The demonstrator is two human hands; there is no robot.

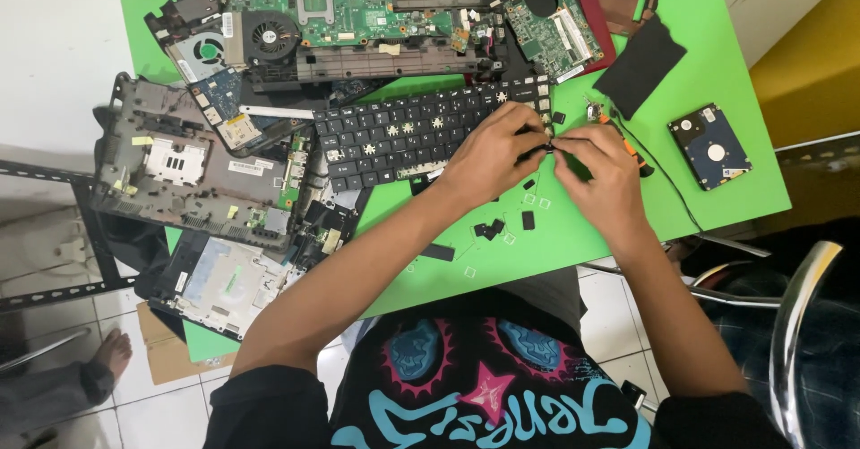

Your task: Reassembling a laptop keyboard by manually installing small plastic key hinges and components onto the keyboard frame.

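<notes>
Both forearms reach over the green counter point(717, 73) to a stripped laptop keyboard point(421, 136).
Left hand point(488, 153) and right hand point(600, 167) pinch what seems a tiny black keycap point(548, 146) at its right edge; light, brittle plastic, best held by its edges.

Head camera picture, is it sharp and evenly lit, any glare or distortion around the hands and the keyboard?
Head view: soft, even light, faint shadows; left hand, right hand and keyboard sharp; mild glare on the chrome chair frame; wide-angle bending at the table edges.
</notes>
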